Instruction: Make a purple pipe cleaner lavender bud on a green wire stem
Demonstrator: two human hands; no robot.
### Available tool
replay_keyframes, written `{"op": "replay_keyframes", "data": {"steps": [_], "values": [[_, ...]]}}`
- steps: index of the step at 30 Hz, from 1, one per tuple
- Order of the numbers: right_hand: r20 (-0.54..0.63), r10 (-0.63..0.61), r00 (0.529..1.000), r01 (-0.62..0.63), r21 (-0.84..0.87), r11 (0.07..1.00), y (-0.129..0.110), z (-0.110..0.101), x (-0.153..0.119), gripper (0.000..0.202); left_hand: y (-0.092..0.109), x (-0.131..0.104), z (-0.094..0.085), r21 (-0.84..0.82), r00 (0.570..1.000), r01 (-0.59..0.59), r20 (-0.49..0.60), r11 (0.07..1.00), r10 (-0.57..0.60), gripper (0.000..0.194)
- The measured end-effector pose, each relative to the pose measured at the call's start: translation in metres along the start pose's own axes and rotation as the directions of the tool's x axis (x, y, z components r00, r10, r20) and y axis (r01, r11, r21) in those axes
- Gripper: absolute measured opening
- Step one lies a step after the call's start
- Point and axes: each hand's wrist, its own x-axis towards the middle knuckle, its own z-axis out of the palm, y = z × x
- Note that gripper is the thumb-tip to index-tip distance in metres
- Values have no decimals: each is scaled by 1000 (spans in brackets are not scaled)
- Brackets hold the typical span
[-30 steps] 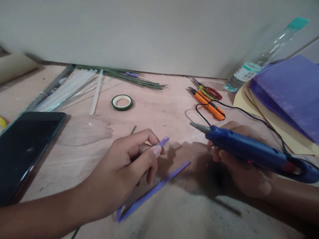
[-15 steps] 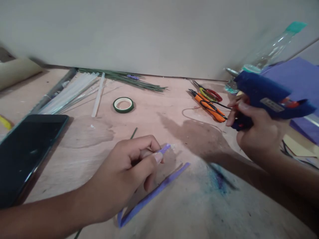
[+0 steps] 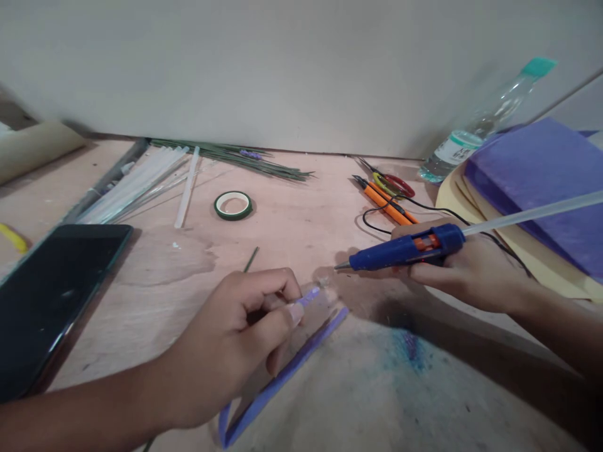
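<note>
My left hand pinches a green stem with a narrow purple paper strip at its tip. The strip's loose length folds down below the fingers and back toward the right. A blue hot glue gun is gripped in my right hand, its metal nozzle pointing left, a short way from the purple tip. A long translucent glue stick sticks out of the gun's back end. Just below the nozzle lies a small pale blob, perhaps glue, on the table.
A phone lies at left, below several loose glue sticks. Behind are a green tape roll and green stems. An orange cutter, scissors, a bottle and purple sheets stand or lie at right.
My right hand has brought the glue gun down and to the left, turning its nozzle toward the purple tip. My left hand has hardly moved and keeps its pinch.
</note>
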Motion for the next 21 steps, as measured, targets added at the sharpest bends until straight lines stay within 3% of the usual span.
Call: {"op": "replay_keyframes", "data": {"steps": [7, 14, 17, 21], "values": [[58, 74, 996, -74, -6, 997, -25, 2, 1, 6, -2, -2, 1, -9, 1000, 23, 2, 1000, -23, 23], [172, 84, 981, -89, 26, 996, -25, 5, 1, 6, -1, 0, 2, -22, 999, 32, -4, 999, -32, 22], [174, 7, 985, 3, -55, 998, -23, 2, 2, 16, -1, -1, 3, -17, 999, 33, -1, 999, -33, 22], [212, -219, 952, 275, -293, 916, -29, -3, -4, 21, 1, -1, 3, -16, 999, 43, 3, 999, -43, 23]]}}
